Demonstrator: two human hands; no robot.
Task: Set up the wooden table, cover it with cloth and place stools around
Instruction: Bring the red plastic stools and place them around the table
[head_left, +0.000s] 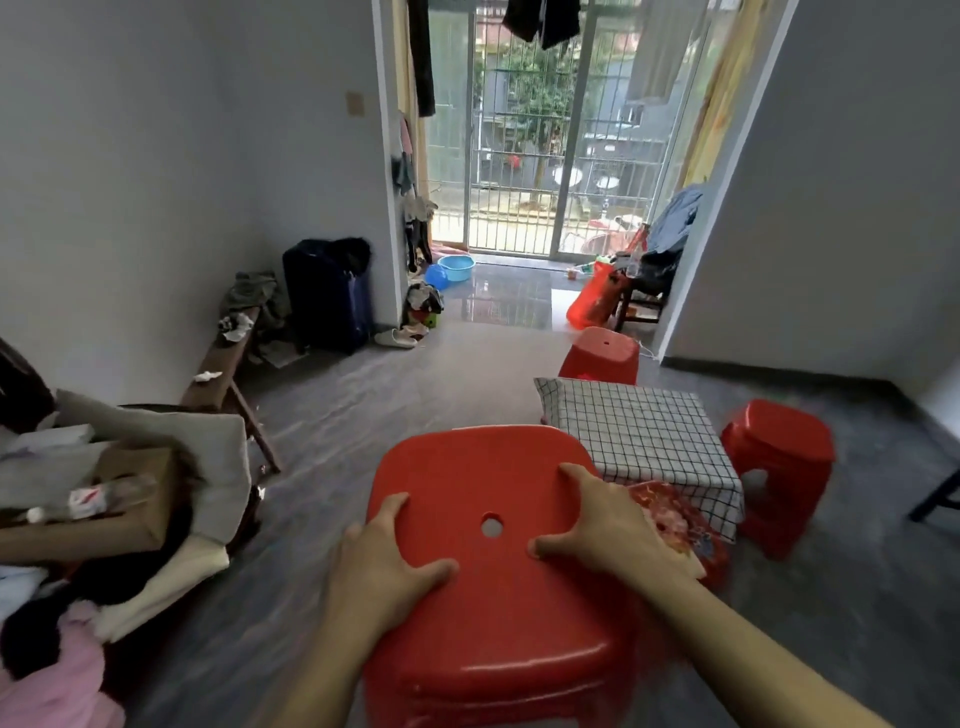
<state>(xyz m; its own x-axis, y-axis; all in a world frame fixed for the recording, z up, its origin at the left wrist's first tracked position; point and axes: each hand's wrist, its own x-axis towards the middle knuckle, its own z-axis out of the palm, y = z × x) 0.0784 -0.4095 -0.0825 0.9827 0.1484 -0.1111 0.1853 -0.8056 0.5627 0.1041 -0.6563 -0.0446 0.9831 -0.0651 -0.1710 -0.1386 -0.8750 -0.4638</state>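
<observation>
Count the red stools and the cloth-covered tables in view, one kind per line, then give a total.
Red stools: 3. One is under both hands, one stands beyond the table, and one is to the table's right.
Tables covered with checked cloth: 1.
Total: 4.
A red patterned thing beside the right hand is too blurred to classify, so it is not counted.

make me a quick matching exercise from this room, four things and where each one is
Things:
1. checked cloth
2. blue basin
3. dark suitcase
4. held red stool

Places:
A. under both hands
B. against the left wall
C. draped over the table
D. on the floor by the barred door

Pairs: 1-C, 2-D, 3-B, 4-A
</observation>
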